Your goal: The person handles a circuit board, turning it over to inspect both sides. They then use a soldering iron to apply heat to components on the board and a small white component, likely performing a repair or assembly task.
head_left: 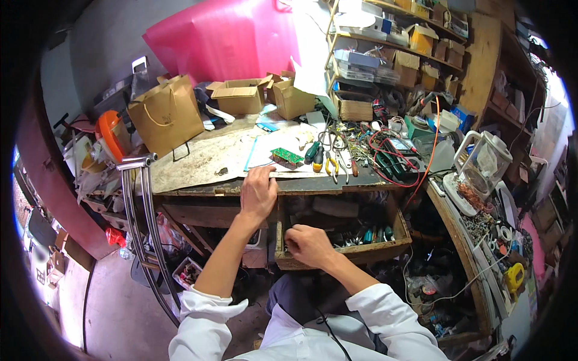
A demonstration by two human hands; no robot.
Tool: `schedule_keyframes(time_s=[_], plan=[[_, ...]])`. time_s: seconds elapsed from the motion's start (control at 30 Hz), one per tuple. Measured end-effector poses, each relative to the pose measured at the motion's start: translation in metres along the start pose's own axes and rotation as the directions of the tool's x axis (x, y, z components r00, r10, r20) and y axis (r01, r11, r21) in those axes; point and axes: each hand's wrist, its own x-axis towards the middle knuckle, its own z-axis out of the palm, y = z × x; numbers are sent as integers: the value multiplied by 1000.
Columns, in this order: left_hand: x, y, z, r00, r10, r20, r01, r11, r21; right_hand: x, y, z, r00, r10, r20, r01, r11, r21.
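My left hand (259, 192) rests at the front edge of the workbench (198, 174), its fingers extended onto the top with nothing visible in them. Just beyond it lies a green circuit board (286, 156) on white paper. My right hand (308, 245) is over the front left corner of a pulled-out wooden drawer (373, 251). Its fingers are curled in; whether they grip the drawer wall or a small thing is hidden. Inside the drawer are several dark-green-handled tools (378, 234). Yellow-handled pliers (332, 166) and a green-handled screwdriver (312, 150) lie right of the board.
Behind stand a brown paper bag (165, 117) and open cardboard boxes (238, 96). A multimeter (400, 147) with red leads and tangled wires crowds the right side. Curved metal tubes (137, 210) rise left of the bench. A cluttered side shelf (460, 240) flanks the drawer.
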Motion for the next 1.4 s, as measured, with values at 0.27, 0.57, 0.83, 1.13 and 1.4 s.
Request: schedule_keyframes(time_s=[0.27, 0.57, 0.83, 1.13, 1.4], plan=[[61, -41, 47, 940, 148, 308, -186, 978, 95, -12, 14, 0, 965, 264, -4, -259, 949, 177], [83, -70, 71, 876, 117, 469, -171, 982, 75, -9, 20, 2, 965, 256, -66, -236, 946, 223], [61, 5, 32, 991, -116, 68, 134, 796, -590, -13, 33, -7, 870, 494, 0, -424, 747, 511], [-77, 40, 46, 771, -320, 550, 530, -157, -834, -12, 37, -13, 766, 643, -8, -241, 299, 923], [-83, 40, 47, 705, -334, 625, 584, -227, -780, -14, 47, -8, 756, 653, 51, -287, 260, 922]])
